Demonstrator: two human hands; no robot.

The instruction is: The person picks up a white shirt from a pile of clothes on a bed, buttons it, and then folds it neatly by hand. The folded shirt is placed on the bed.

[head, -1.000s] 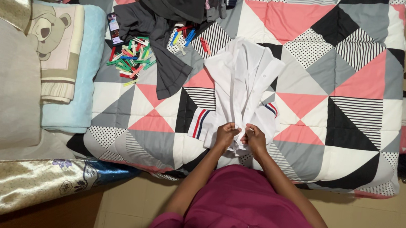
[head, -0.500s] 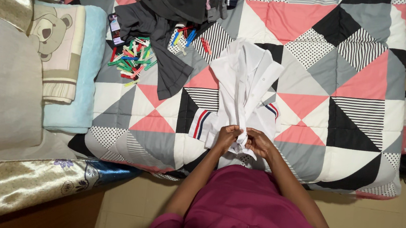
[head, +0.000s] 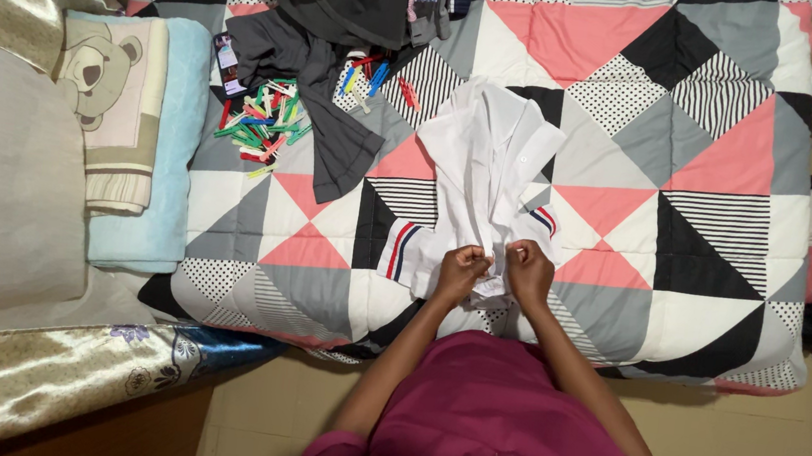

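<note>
Head view shows one white shirt (head: pixel 486 181) on the patterned quilt (head: pixel 712 190), long axis running away from the person, collar at the far end. Left hand (head: pixel 460 269) and right hand (head: pixel 529 268), both closed, pinch its near hem.

Matt white cloth shirt (head: pixel 484 181)

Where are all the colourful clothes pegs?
In the head view, the clothes pegs lie in a heap on the patterned quilt, upper left, between the blue folded blanket and the dark grey garment.
</note>
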